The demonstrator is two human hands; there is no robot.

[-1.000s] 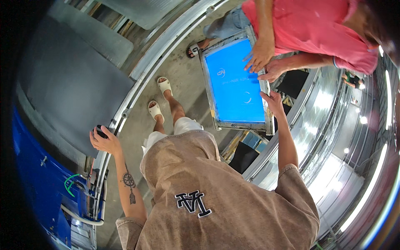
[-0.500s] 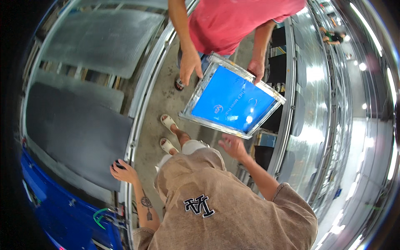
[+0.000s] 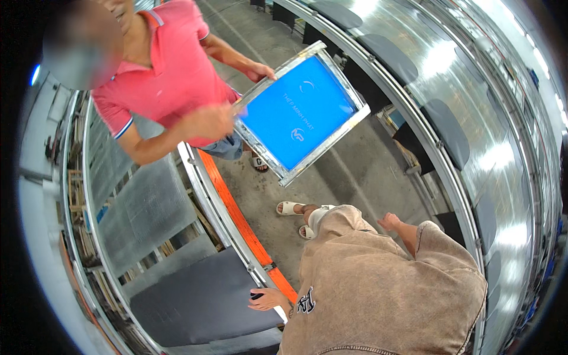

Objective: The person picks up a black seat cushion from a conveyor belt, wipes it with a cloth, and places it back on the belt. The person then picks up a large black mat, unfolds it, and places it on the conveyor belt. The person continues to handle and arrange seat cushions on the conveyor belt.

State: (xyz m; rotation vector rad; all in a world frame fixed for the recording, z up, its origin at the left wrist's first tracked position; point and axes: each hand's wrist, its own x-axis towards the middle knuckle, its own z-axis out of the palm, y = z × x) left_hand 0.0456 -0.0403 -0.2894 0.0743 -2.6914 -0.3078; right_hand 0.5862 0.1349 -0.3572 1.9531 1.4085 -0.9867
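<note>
My left hand [image 3: 269,300] rests at the edge of a dark grey flat board [image 3: 195,296] on the left-hand table. Its fingers are closed round a small black object [image 3: 257,296], too small to name. My right hand [image 3: 389,222] hangs in front of my right hip, fingers loosely bent, with nothing visible in it. Ahead, a co-worker in a red polo shirt [image 3: 171,65] holds a screen-printing frame [image 3: 302,112] with blue mesh and a metal rim. One co-worker hand [image 3: 260,72] grips its far-left side; the other, blurred, is beside its near-left edge. Neither of my hands touches the frame.
Long metal-railed tables run on both sides. Grey panels [image 3: 148,213] lie on the left one, and an orange strip [image 3: 231,207] follows its rail. The right-hand table [image 3: 455,130] has a shiny top with dark rounded panels. Concrete floor [image 3: 337,177] lies between.
The view has swung left. The co-worker's frame has turned and moved away from my right hand. My right hand has drawn back toward my hip; my left remains at the board's edge.
</note>
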